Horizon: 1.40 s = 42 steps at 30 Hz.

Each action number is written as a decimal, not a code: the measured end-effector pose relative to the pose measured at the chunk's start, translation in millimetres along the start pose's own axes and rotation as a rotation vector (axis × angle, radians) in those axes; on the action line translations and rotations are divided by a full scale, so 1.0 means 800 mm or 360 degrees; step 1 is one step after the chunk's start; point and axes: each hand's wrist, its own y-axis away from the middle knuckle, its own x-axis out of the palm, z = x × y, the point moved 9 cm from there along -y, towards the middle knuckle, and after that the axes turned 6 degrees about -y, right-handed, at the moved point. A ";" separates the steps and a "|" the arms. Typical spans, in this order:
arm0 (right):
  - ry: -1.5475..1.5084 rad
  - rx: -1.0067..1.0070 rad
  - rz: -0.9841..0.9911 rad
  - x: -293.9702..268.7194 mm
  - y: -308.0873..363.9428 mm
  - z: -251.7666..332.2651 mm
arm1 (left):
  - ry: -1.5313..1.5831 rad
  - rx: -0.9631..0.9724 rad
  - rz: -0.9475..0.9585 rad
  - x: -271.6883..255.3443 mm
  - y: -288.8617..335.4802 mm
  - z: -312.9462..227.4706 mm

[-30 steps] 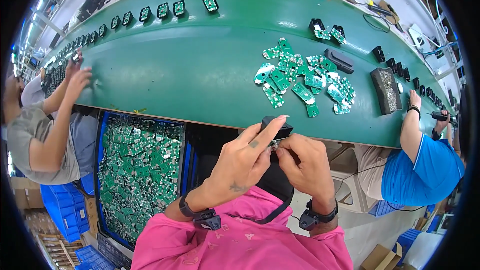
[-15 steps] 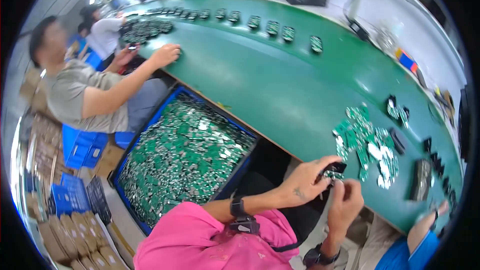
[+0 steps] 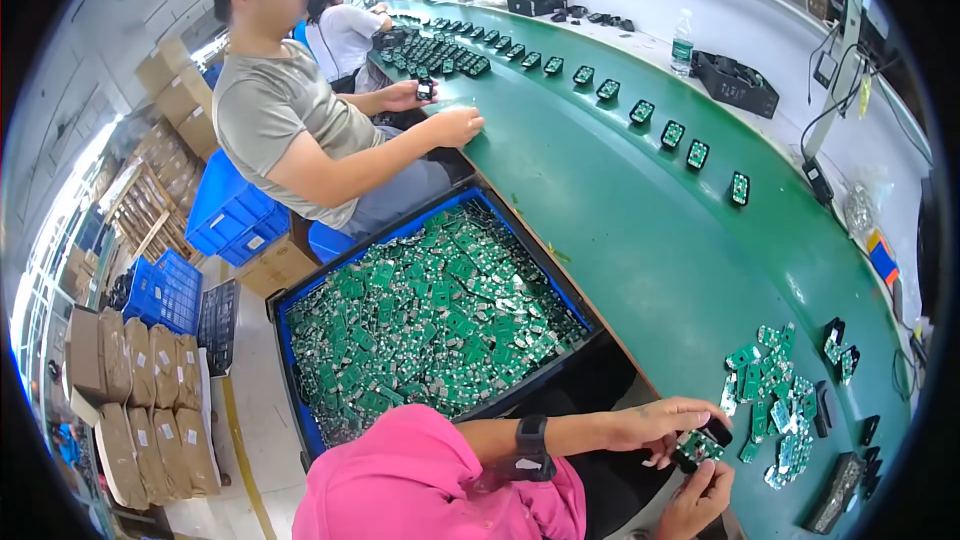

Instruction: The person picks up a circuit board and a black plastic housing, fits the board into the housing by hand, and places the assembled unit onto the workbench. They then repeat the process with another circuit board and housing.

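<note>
At the near edge of the green bench, my left hand (image 3: 662,426) is closed around a small black plastic casing (image 3: 717,430). A green circuit board (image 3: 698,449) lies against the casing's near side, its component face showing. From below, my right hand (image 3: 697,502) pinches the board's near edge between thumb and fingers. Whether the board sits inside the casing or only touches it I cannot tell. Just right of my hands, a loose pile of green circuit boards (image 3: 757,380) is spread on the bench.
A blue-lined bin (image 3: 283,340) full of circuit boards stands to my left, against the bench (image 3: 640,240). Black casings with boards (image 3: 697,154) line the far side. A co-worker (image 3: 300,130) sits beyond the bin. A dark block (image 3: 832,492) lies at right.
The view has swung, so the bench and my hands sit lower and further right. The board between my hands now shows its green face more fully. The co-worker's hand remains at the bench edge.
</note>
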 end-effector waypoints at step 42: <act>-0.0189 0.0004 0.0028 0.012 -0.024 0.013 | -0.1646 0.1016 -0.0780 0.018 0.038 -0.054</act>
